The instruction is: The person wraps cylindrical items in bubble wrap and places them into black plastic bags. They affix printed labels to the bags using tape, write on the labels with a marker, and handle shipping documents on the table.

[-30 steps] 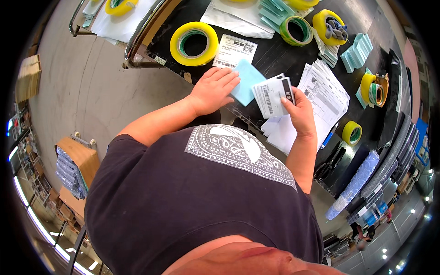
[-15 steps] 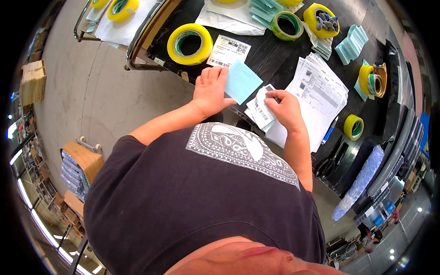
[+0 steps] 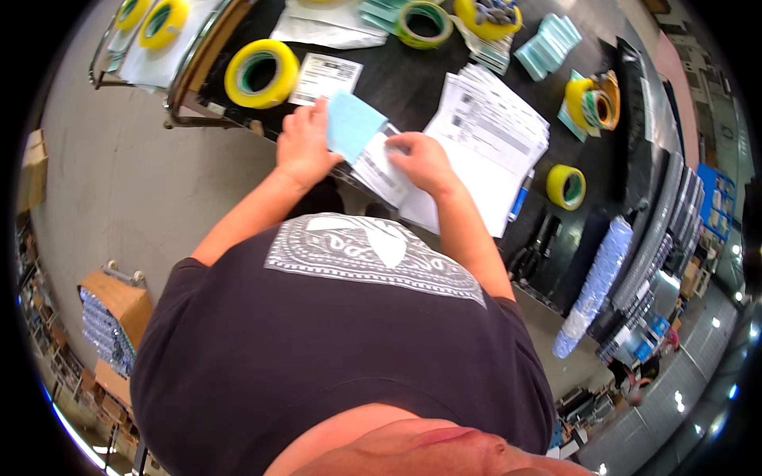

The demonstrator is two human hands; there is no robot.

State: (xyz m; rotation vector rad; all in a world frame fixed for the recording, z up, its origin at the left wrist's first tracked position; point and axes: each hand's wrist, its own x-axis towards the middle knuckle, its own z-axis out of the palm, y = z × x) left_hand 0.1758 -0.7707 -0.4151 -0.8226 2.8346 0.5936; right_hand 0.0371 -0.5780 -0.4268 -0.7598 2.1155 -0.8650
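Note:
At the near edge of the black table, a light blue square sheet (image 3: 353, 125) lies beside my left hand (image 3: 305, 144). That hand rests along the sheet's left edge, its thumb stretched apart from the fingers. My right hand (image 3: 422, 161) has its fingers bent together at the edge of a white printed label (image 3: 379, 168), which meets the blue sheet's lower right side. The fingertips are slightly blurred. Another white label (image 3: 327, 78) with printed codes lies just beyond my left hand. To the right of my right hand is a stack of printed paper sheets (image 3: 492, 131).
A yellow tape roll (image 3: 236, 79) lies at the left, a green one (image 3: 565, 186) at the right. Black scissors (image 3: 536, 254) and a blue pen (image 3: 519, 198) lie near the table's right front. Bubble-wrap rolls (image 3: 591, 289) stand beyond. A metal-railed cart (image 3: 190, 75) adjoins the left.
The whole view has shifted, so the table appears farther left. My right hand has moved the white label against the blue sheet, and the label lies flatter. My left hand stays at the sheet.

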